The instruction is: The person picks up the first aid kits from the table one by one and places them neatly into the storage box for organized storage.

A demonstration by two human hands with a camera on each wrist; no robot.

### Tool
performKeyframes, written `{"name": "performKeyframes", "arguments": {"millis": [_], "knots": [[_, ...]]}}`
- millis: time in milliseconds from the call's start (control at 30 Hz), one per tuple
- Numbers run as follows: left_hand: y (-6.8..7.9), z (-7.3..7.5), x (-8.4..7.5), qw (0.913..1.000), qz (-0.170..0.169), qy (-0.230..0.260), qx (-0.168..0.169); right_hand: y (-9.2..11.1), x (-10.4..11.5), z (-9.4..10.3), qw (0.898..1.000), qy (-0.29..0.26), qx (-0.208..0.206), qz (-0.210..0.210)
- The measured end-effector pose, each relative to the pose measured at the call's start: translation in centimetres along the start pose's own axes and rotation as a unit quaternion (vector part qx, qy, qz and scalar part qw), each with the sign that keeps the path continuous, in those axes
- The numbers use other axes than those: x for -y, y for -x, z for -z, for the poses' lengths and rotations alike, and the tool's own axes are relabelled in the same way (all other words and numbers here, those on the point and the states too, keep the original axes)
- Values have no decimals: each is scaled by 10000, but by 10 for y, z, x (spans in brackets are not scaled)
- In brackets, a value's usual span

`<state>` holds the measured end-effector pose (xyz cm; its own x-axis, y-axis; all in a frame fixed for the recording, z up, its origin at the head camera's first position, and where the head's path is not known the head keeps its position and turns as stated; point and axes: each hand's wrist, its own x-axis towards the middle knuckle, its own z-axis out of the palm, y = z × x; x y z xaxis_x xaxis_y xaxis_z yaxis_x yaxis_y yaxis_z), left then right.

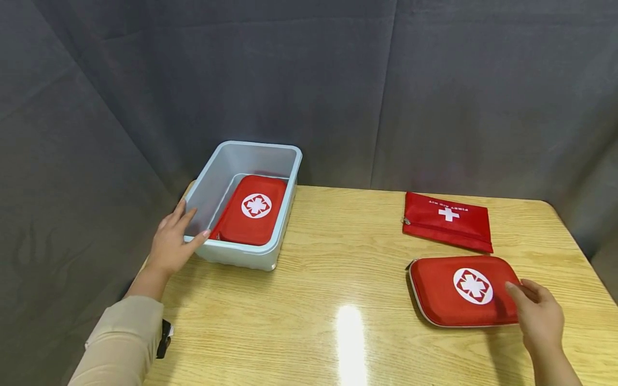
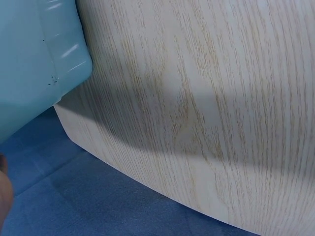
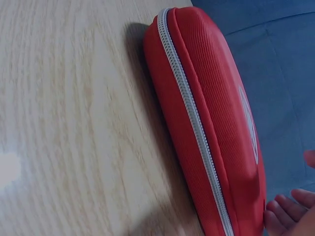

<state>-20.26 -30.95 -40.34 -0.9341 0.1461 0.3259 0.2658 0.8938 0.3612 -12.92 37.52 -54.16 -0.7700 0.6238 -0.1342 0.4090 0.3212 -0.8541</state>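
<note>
A pale blue-grey plastic bin (image 1: 278, 257) sits at the table's left side with a red zippered first aid case (image 1: 232, 222) inside, its white cross emblem facing up. My left hand (image 1: 170, 244) is spread at the bin's near left corner, thumb at the front rim and fingers along the left rim. Another red first aid case (image 1: 436, 292) lies on the table at the right, its pale zipper showing in the right wrist view. My right hand (image 1: 543, 316) is at this case's right end, fingers beside the edge; its thumb looks apart from the case in the right wrist view.
A flat red first aid pouch (image 1: 446, 222) lies behind the case on the right. The wooden table (image 1: 338, 257) meets dark grey cloth (image 1: 338, 96) at its back and sides. A dark strap (image 1: 164, 339) is at my left sleeve.
</note>
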Motion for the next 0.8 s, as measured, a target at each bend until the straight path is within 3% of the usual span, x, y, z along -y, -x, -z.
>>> {"name": "performKeyframes", "arguments": {"millis": [300, 667, 800], "knots": [[-2, 0, -2, 10000, 5, 6, 42, 1, -5, 9, 9971, 528, -292, -467], [-4, 0, -4, 9999, 14, -19, 100, 11, -9, 19, 9928, 813, 157, -865], [-3, 0, -5, 9999, 20, -7, 124, 25, 0, 22, 9937, 359, 338, -1009]]}}
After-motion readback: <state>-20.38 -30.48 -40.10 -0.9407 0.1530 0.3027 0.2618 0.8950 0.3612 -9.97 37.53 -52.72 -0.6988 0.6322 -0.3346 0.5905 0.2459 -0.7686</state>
